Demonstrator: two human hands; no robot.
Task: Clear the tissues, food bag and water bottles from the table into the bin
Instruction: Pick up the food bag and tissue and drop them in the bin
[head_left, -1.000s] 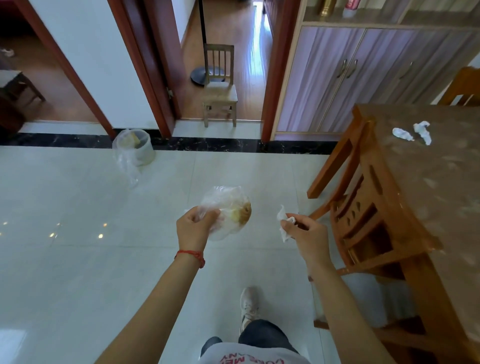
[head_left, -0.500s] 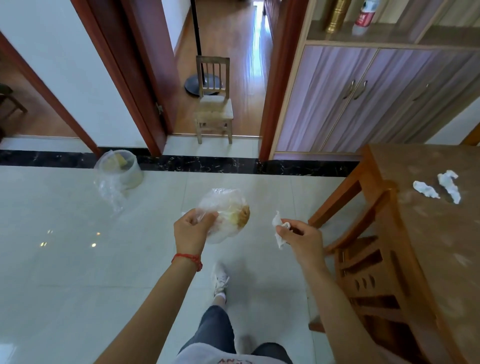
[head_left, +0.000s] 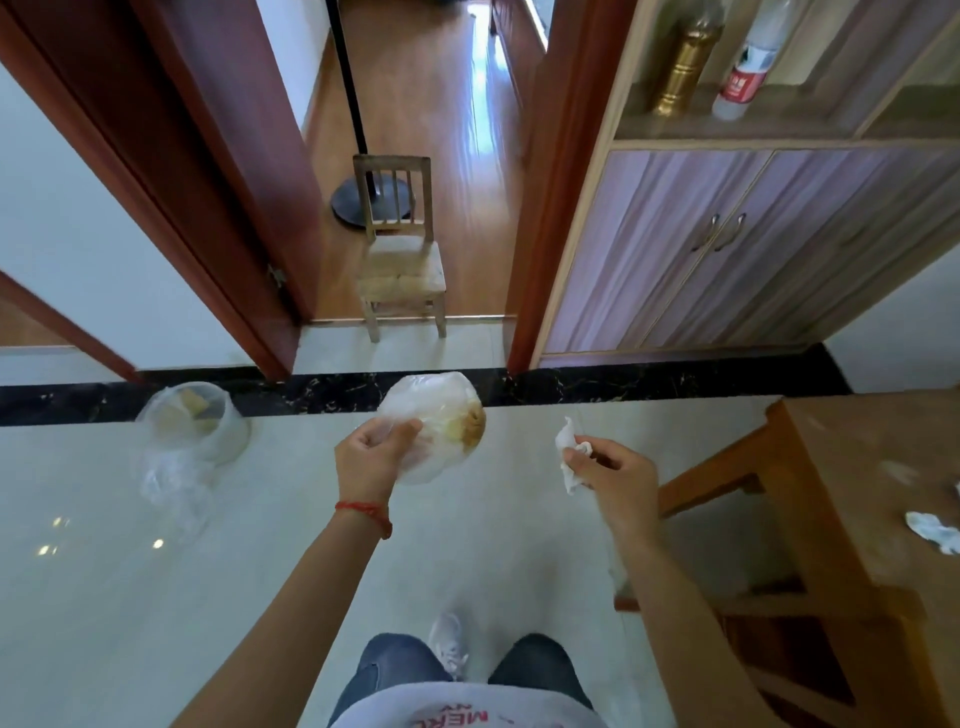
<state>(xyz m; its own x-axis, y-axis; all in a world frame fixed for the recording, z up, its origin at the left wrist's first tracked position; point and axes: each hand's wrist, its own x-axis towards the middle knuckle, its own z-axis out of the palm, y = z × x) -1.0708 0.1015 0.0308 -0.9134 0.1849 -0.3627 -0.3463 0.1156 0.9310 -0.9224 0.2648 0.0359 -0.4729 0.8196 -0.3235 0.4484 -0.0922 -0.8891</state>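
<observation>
My left hand (head_left: 371, 457) grips a clear plastic food bag (head_left: 441, 426) with a bun-like piece of food inside, held out in front of me. A crumpled white tissue (head_left: 569, 462) is pinched in my right hand (head_left: 613, 470). The bin (head_left: 208, 421), lined with a clear bag and holding some yellowish rubbish, stands on the floor ahead to the left by the black floor strip. Another crumpled tissue (head_left: 935, 530) lies on the wooden table (head_left: 857, 467) at the right edge of view.
A small wooden chair (head_left: 402, 260) stands in the doorway ahead, with a black lamp stand (head_left: 358, 202) behind it. A cabinet (head_left: 727, 244) with a bottle (head_left: 743, 67) on its shelf fills the upper right. The table's chair (head_left: 727, 483) sits close to my right arm.
I have walked forward toward the doorway wall and the bin; the table has slid to the right edge of view. Both hands keep their hold.
</observation>
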